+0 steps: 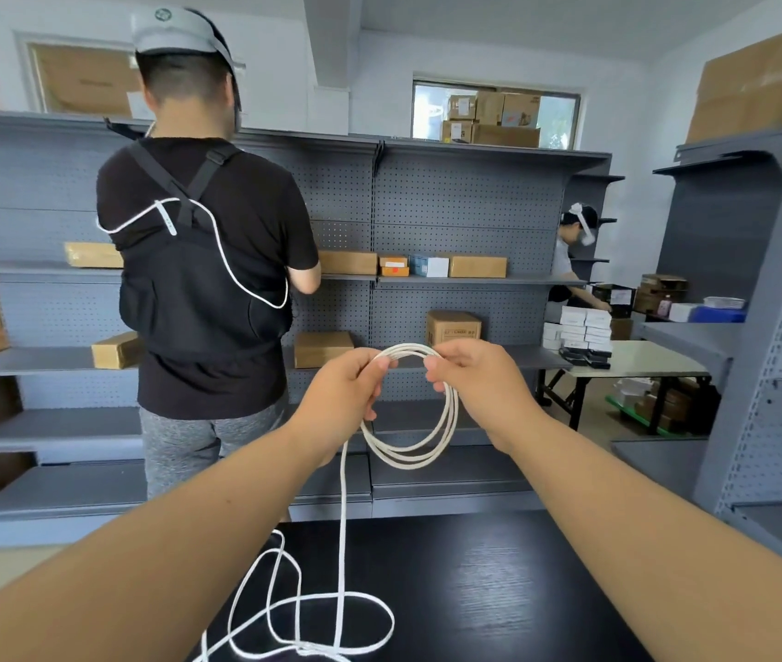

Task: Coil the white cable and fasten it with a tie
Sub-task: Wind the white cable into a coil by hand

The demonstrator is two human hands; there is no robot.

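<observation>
Part-coiled white cable [406, 460] is held up mid-frame in front of the grey shelving [465, 207]. Several loops are gathered into one round hank that hangs below the two hands.

Top left of the hank is gripped by the left hand [346, 394], fingers curled round the bundled strands. Top right is pinched by the right hand [480, 389], thumb and forefinger closed on the strands, other fingers curled in beneath. The hands are held close together but apart, bridged at the top by a short arc of cable.

From below the left hand one strand is dropped straight down to the black table [523, 590] at the bottom of the frame. The uncoiled remainder is laid there in loose overlapping loops and is cut off by the lower edge.

Background:
- A person in a black T-shirt [202, 279] is seen from behind at upper left, facing the shelving. A headset [179, 31] is worn and a thin white cord [231, 265] is looped across the back.
- Cardboard boxes [348, 262] are set on the middle shelves, and more are stacked at the window [556, 112], top centre.
- A second person [575, 250] is partly seen at centre right, past the end of the shelving, bent towards a white folding table [642, 363].
- Small white boxes [585, 327] are stacked on that table.
</observation>
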